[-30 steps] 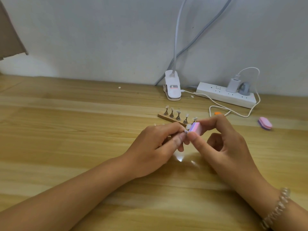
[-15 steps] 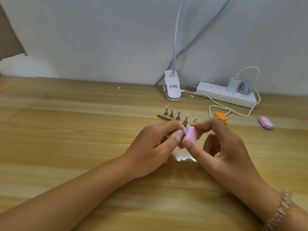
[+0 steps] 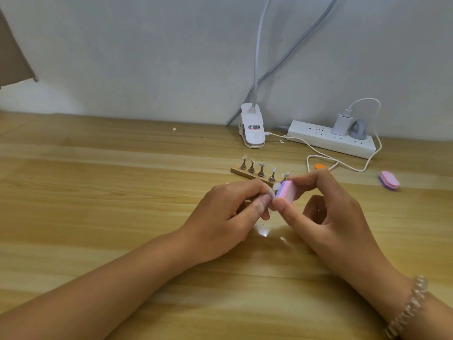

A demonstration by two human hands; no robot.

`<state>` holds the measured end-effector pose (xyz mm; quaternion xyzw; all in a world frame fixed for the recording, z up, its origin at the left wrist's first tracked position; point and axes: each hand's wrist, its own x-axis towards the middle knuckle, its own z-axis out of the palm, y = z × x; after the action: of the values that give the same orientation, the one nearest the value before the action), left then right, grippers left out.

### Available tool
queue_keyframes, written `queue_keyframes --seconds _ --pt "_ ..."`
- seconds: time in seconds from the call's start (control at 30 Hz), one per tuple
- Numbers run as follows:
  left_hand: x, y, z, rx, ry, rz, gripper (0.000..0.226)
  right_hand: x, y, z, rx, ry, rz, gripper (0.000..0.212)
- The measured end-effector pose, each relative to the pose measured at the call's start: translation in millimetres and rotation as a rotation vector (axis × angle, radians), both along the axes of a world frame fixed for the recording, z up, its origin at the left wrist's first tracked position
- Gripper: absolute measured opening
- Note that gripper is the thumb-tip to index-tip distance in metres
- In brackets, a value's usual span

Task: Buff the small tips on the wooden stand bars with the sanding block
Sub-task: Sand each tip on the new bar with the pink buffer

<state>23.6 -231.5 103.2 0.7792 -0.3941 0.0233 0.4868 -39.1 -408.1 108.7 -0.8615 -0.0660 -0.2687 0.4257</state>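
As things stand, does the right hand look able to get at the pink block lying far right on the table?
Probably yes: only bare table lies between the right hand and the pink block, which is on that hand's side. But the hand pinches the sanding block, so it isn't free.

The right hand [image 3: 326, 217] pinches a matt, foam-like sanding block [image 3: 285, 192]; the left hand [image 3: 228, 217] pinches a translucent plastic tip [image 3: 276, 186]. Just beyond the hands, a bare wooden stand bar [image 3: 238, 171] holds dull metal pegs [image 3: 261, 172]. Beneath them, the wood-grain table [image 3: 98, 204] looks smooth and slightly glossy.
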Motion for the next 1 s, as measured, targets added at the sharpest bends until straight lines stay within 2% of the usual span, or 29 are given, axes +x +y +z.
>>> queue_keyframes --seconds 0.1,0.23,0.37,0.43,0.53,0.6,0.7,0.87,1.0 --pt "1.1 0.2 -0.3 0.011 -0.038 0.005 0.020 -3.7 5.7 -3.1 -0.116 -0.030 0.069 0.037" --pt "0.2 -0.2 0.0 -0.011 -0.022 -0.001 0.019 -0.9 1.2 -0.4 0.019 -0.004 0.009 0.039" --pt "0.9 0.3 -0.4 -0.005 -0.059 -0.003 0.017 -2.6 5.2 -2.4 -0.076 -0.023 0.052 0.039" --pt "2.0 0.1 -0.4 -0.002 -0.075 0.009 0.018 -2.5 5.6 -3.2 -0.041 0.006 0.102 0.038" --pt "1.3 -0.8 -0.7 -0.014 -0.070 -0.006 0.017 0.2 -0.5 -0.7 0.084 0.050 0.048 0.042" --pt "1.3 -0.7 -1.3 -0.014 -0.071 -0.012 0.017 0.1 -0.5 -0.5 0.052 0.028 0.013 0.041" --pt "3.1 -0.3 -3.2 -0.009 -0.088 0.005 0.019 -2.9 4.6 -2.9 -0.042 -0.014 0.087 0.037" --pt "2.7 -1.1 -2.7 -0.029 -0.077 -0.001 0.019 0.1 -0.3 0.0 0.070 0.034 0.027 0.043" --pt "4.1 -0.7 -2.7 -0.033 -0.084 0.014 0.023 -3.8 5.4 -2.3 -0.060 -0.038 0.071 0.038"
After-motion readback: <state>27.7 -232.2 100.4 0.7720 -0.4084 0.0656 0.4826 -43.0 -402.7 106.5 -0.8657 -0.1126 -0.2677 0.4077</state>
